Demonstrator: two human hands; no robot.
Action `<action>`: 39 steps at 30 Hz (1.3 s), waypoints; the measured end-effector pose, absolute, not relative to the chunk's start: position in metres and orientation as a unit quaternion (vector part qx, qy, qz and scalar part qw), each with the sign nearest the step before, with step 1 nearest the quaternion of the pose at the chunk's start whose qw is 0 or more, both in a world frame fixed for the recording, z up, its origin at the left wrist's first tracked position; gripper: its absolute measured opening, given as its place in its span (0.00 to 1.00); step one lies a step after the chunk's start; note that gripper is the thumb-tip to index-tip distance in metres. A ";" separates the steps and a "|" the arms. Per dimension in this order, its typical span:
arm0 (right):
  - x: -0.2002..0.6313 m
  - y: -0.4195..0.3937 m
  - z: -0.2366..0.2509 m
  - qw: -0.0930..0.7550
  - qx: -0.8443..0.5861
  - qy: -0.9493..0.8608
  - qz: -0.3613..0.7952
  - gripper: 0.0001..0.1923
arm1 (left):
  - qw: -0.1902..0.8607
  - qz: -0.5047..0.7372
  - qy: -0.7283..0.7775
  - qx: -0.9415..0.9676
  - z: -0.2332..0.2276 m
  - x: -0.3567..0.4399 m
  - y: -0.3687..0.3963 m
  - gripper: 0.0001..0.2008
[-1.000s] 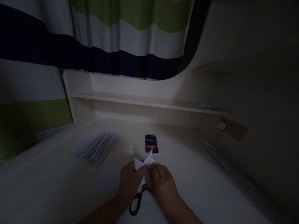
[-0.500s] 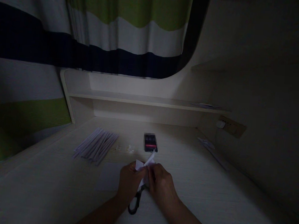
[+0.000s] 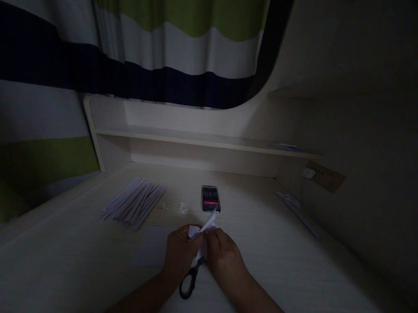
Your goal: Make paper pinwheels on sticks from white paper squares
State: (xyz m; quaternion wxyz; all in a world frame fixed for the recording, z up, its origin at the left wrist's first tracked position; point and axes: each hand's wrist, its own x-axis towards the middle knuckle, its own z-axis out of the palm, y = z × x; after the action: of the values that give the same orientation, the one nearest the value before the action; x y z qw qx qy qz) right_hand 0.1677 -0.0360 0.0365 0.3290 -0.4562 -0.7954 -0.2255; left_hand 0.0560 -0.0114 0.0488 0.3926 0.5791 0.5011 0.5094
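Folded paper [image 3: 209, 221], head view: raised between both hands, near the phone [image 3: 211, 199]; thin, white, creased into points.
Left hand [image 3: 180, 252]: grip pinching one side, probably to steady the folds.
Right hand [image 3: 225, 259]: grip pinching the opposite side, perhaps to tighten creases.
Scissors [image 3: 194, 275]: lying under the hands, likely for easy reach; black, looped handle.
Pale sticks [image 3: 134, 204]: heaped at left on the counter [image 3: 256, 237]; slim, straight.

The folded paper [image 3: 208, 221] is white, smooth and matt. Nearer than it, the scissors [image 3: 193, 273] have a black handle, probably plastic in this dimness. Left of it lie matt paper rolls [image 3: 134, 206]; under it, the counter [image 3: 261, 223] is pale, wood-grained; beyond hangs a matt cloth curtain [image 3: 188, 53].
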 end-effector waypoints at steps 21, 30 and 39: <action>0.164 -0.039 0.043 0.406 -0.503 -0.759 -0.073 0.11 | 0.369 0.512 0.491 0.600 0.040 0.055 -0.010 0.09; 0.166 -0.038 0.041 0.350 -0.513 -0.778 -0.099 0.12 | 0.413 0.509 0.500 0.565 0.038 0.056 -0.009 0.10; 0.164 -0.038 0.040 0.348 -0.529 -0.770 -0.080 0.12 | 0.400 0.513 0.498 0.574 0.041 0.057 -0.010 0.09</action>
State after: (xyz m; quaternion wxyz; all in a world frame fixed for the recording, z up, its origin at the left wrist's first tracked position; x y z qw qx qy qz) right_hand 0.1639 -0.0375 0.0402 0.3479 -0.5290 -0.7699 -0.0797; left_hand 0.0569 -0.0101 0.0405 0.3996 0.5744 0.4976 0.5126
